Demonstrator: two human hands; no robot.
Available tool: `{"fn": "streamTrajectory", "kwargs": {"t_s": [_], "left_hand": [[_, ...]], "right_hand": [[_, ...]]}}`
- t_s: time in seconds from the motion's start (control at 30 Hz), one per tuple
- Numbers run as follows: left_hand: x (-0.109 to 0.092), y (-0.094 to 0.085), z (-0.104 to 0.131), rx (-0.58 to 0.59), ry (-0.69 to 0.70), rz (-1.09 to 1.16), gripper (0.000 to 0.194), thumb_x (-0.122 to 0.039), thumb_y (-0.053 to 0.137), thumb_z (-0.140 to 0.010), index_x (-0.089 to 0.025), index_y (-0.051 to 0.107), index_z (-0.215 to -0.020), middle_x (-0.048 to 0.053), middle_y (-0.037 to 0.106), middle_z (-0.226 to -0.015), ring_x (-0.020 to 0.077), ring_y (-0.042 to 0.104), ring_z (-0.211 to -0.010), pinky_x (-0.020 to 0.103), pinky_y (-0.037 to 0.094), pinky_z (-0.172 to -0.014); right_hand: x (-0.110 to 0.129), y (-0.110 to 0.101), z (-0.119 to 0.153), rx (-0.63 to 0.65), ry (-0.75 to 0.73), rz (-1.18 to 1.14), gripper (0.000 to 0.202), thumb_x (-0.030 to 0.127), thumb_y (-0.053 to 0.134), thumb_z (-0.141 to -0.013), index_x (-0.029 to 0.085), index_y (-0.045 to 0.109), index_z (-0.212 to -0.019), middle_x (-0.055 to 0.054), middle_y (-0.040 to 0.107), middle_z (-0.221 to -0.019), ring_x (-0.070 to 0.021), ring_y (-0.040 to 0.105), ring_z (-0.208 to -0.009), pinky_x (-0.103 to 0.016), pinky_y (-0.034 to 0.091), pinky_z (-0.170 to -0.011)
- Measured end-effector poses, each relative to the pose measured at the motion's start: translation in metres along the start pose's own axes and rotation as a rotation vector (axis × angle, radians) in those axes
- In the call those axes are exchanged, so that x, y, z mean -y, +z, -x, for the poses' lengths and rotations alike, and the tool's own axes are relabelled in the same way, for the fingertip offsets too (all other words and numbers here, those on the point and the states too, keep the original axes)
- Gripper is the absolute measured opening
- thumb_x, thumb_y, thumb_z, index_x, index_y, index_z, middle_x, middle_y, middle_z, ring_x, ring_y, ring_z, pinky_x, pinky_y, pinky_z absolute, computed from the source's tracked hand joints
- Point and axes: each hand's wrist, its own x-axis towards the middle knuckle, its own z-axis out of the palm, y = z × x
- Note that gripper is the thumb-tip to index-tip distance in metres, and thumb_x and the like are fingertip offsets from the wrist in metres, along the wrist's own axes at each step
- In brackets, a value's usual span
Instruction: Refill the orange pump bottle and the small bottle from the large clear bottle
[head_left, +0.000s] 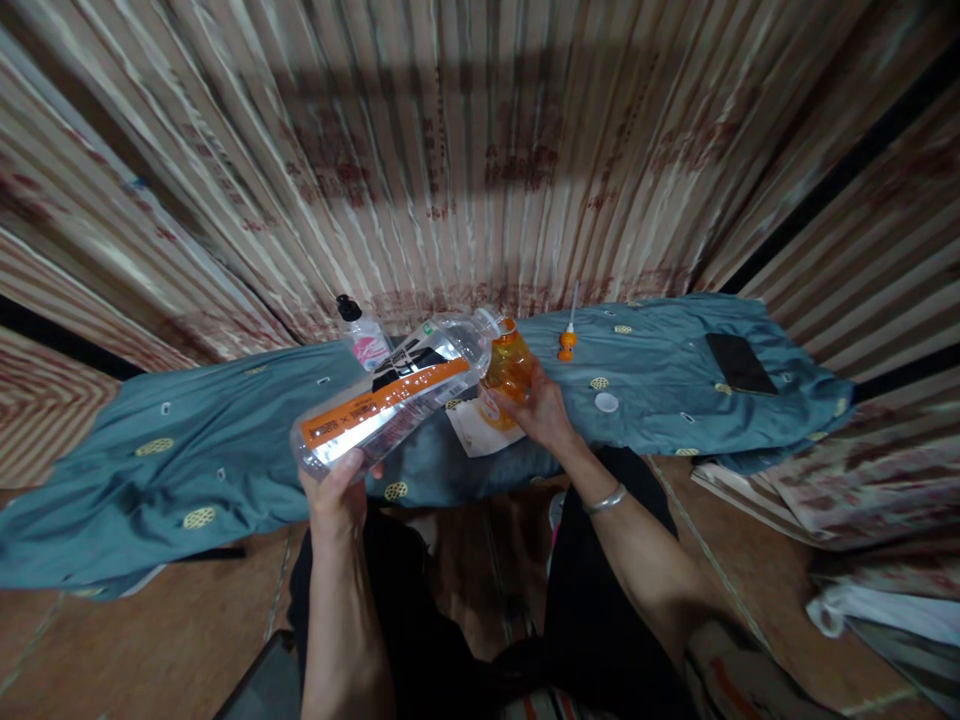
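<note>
A clear bottle [405,390] tilts in the left hand [339,492], thumb and fingers closed on its base end. Its neck reaches the mouth of an orange bottle [516,362], which the right hand [546,408] grips around the side; whether the mouths touch is unclear. Beneath that grip lies white paper [476,437]; right of it, a white cap [606,402] and an orange pump top [567,346].

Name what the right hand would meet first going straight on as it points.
Past the orange bottle it holds, the right hand would likely meet the clear bottle; depth is unclear.
</note>
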Motion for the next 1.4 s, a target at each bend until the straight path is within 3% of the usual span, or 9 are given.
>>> {"fn": "streamTrajectory", "kwargs": {"t_s": [0.23, 0.47, 0.73, 1.1, 1.4], "left_hand": [[-0.0024, 0.0027, 0.0003, -0.016, -0.017, 0.000, 0.054, -0.037, 0.095, -0.050, -0.017, 0.076, -0.096, 0.007, 0.077, -0.089, 0.0169, 0.063, -0.056, 0.021, 0.041, -0.031], [-0.0009, 0.0031, 0.0006, -0.032, -0.008, 0.002, 0.055, -0.041, 0.095, -0.049, -0.016, 0.075, -0.095, 0.006, 0.076, -0.087, 0.0160, 0.063, -0.055, 0.020, 0.041, -0.031], [0.0002, 0.0002, 0.0012, -0.010, 0.001, 0.015, 0.049, -0.034, 0.091, -0.054, -0.014, 0.074, -0.096, 0.006, 0.075, -0.084, 0.0140, 0.060, -0.051, 0.020, 0.041, -0.031], [-0.0003, -0.0009, -0.0001, -0.001, -0.020, 0.017, 0.047, -0.036, 0.093, -0.053, -0.017, 0.075, -0.092, 0.006, 0.075, -0.083, 0.0151, 0.059, -0.052, 0.021, 0.041, -0.031], [0.0000, -0.0005, -0.0005, -0.018, -0.017, 0.019, 0.055, -0.033, 0.092, -0.053, -0.016, 0.075, -0.103, 0.005, 0.075, -0.089, 0.0146, 0.061, -0.054, 0.020, 0.041, -0.031]], "right_hand": [[-0.0006, 0.0006, 0.0001, 0.001, 0.011, 0.019, 0.071, 0.040, 0.085, -0.080, 0.020, 0.059, -0.142, -0.013, 0.081, -0.121, -0.0346, 0.079, -0.110, -0.048, 0.064, -0.096], [-0.0001, 0.0002, 0.0005, 0.005, 0.002, 0.003, 0.067, 0.040, 0.085, -0.081, 0.019, 0.061, -0.140, -0.014, 0.081, -0.122, -0.0340, 0.079, -0.110, -0.046, 0.064, -0.097], [-0.0004, -0.0001, 0.0008, 0.007, 0.020, 0.005, 0.073, 0.041, 0.085, -0.079, 0.015, 0.058, -0.141, -0.016, 0.081, -0.117, -0.0357, 0.080, -0.107, -0.047, 0.065, -0.093], [-0.0034, 0.0007, 0.0012, 0.004, 0.002, 0.000, 0.071, 0.042, 0.084, -0.080, 0.018, 0.057, -0.141, -0.014, 0.082, -0.119, -0.0347, 0.080, -0.108, -0.047, 0.065, -0.094], [0.0000, -0.0010, 0.0022, 0.019, 0.010, -0.002, 0.071, 0.042, 0.083, -0.081, 0.017, 0.056, -0.142, -0.015, 0.081, -0.121, -0.0351, 0.079, -0.109, -0.048, 0.065, -0.095]]}}
